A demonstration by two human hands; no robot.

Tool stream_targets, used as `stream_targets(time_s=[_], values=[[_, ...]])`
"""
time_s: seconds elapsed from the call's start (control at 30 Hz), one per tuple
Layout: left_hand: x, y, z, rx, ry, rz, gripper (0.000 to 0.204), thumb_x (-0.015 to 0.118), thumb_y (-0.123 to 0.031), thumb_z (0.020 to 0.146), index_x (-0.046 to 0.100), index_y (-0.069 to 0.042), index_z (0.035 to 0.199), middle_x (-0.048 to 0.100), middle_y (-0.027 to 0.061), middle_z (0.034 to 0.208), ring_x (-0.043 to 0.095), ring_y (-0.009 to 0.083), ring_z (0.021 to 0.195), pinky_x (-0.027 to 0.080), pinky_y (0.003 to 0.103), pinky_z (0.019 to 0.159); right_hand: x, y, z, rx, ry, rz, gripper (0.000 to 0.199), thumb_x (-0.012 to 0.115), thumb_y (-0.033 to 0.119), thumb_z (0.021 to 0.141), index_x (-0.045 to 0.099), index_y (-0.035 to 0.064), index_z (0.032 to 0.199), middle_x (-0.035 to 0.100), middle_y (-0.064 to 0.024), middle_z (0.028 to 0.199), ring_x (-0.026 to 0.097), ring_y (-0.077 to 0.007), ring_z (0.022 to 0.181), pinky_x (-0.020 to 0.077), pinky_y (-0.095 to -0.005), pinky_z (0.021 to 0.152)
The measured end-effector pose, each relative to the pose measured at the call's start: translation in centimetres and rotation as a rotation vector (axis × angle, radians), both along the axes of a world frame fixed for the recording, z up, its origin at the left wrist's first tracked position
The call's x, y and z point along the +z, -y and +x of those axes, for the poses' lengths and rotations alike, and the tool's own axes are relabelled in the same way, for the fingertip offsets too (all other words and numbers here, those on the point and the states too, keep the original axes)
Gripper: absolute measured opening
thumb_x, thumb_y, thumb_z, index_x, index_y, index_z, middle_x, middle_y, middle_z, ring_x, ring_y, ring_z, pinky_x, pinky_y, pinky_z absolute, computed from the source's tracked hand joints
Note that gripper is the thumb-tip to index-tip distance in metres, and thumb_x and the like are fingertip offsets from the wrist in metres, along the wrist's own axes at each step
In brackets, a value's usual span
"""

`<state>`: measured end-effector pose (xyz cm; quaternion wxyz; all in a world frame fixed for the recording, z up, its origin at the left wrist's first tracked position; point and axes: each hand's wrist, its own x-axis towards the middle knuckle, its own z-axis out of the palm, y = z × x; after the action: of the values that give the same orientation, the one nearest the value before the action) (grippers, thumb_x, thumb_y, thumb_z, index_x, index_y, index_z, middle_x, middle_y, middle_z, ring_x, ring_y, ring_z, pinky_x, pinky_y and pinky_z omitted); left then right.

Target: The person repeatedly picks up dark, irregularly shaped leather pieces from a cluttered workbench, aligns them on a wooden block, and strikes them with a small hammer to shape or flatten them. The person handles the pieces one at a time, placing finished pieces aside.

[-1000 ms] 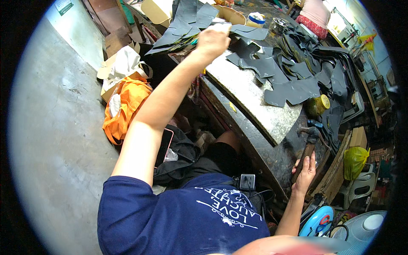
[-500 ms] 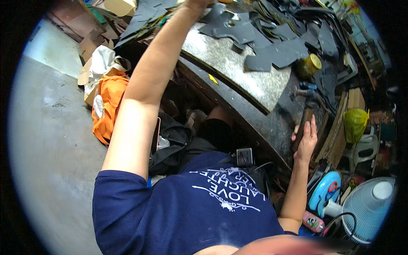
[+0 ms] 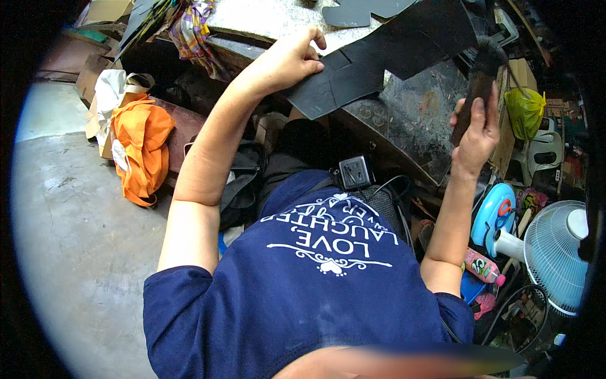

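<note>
My left hand (image 3: 295,62) pinches the near left edge of a large cut piece of black sheet material (image 3: 353,72), thumb on top. That piece is flat with notched edges and stretches to the right across the bench, its near corner hanging over the front edge. In my right hand (image 3: 476,136) is a brush (image 3: 473,104) with a thick brown handle, held upright at the right end of the bench. The brush's dark head is close to the right end of the black piece; whether they touch I cannot tell.
On the dark workbench (image 3: 416,120) lies a pale speckled slab (image 3: 252,18) with another black cut piece (image 3: 356,14). A checked cloth (image 3: 192,35) hangs at the left. An orange bag (image 3: 142,145) sits left of me; a white fan (image 3: 555,243) and yellow-green bag (image 3: 524,114) are right.
My left hand has come back from the far side of the bench and now holds the black piece. My right hand has raised the brush slightly. The view has shifted.
</note>
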<state>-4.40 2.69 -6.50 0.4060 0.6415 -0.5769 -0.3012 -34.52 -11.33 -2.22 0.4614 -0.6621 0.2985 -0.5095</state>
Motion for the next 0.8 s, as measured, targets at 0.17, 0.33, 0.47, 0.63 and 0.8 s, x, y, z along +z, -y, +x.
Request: stream_targets(time_s=[0.17, 0.33, 0.47, 0.63, 0.8], values=[[-0.1, 0.3, 0.6, 0.008, -0.008, 0.050, 0.032, 0.067, -0.006, 0.090, 0.046, -0.006, 0.115, 0.065, 0.0048, 0.076, 0.056, 0.0082, 0.073, 0.045, 0.026, 0.065, 3.9, -0.5, 1.8, 0.042, 0.066, -0.149, 0.042, 0.059, 0.018, 0.099, 0.052, 0.0095, 0.139, 0.063, -0.0067, 0.080, 0.055, -0.0105, 0.063, 0.0458, -0.0238, 0.055], [-0.2, 0.6, 1.0, 0.001, -0.079, 0.071, 0.032, 0.070, -0.008, 0.089, 0.046, -0.007, 0.111, 0.063, 0.0046, 0.073, 0.055, 0.0079, 0.070, 0.045, 0.027, 0.061, 5.8, 0.8, 0.9, -0.007, 0.220, -0.193, 0.040, 0.057, 0.028, 0.100, 0.050, 0.0060, 0.132, 0.061, -0.0132, 0.077, 0.055, -0.0180, 0.063, 0.0467, -0.0294, 0.055], [-0.2, 1.9, 0.9, -0.024, -0.015, 0.023, 0.033, 0.072, -0.010, 0.087, 0.047, -0.006, 0.108, 0.061, 0.0029, 0.069, 0.053, 0.0081, 0.066, 0.043, 0.028, 0.058, 4.5, 0.4, 1.1, 0.023, 0.147, -0.214, 0.046, 0.062, 0.030, 0.097, 0.051, 0.0076, 0.135, 0.064, -0.0135, 0.085, 0.057, -0.0202, 0.069, 0.0486, -0.0323, 0.058], [0.7, 2.1, 0.2, 0.042, 0.100, 0.014, 0.031, 0.072, -0.008, 0.086, 0.049, -0.006, 0.106, 0.058, 0.0043, 0.068, 0.054, 0.0109, 0.065, 0.044, 0.029, 0.058, 0.4, -2.1, 4.2, 0.094, -0.710, -0.718, 0.049, 0.069, 0.026, 0.091, 0.057, 0.0227, 0.138, 0.073, -0.0085, 0.104, 0.072, -0.0232, 0.081, 0.0554, -0.0357, 0.070], [1.0, 0.6, -0.1, 0.050, 0.208, -0.097, 0.030, 0.068, -0.003, 0.085, 0.050, -0.004, 0.108, 0.057, 0.0072, 0.071, 0.057, 0.0161, 0.068, 0.047, 0.032, 0.062, 0.9, -1.4, 3.4, 0.122, -0.785, -0.601, 0.041, 0.072, 0.029, 0.088, 0.065, 0.0299, 0.128, 0.072, -0.0075, 0.105, 0.072, -0.0241, 0.086, 0.0555, -0.0334, 0.072]])
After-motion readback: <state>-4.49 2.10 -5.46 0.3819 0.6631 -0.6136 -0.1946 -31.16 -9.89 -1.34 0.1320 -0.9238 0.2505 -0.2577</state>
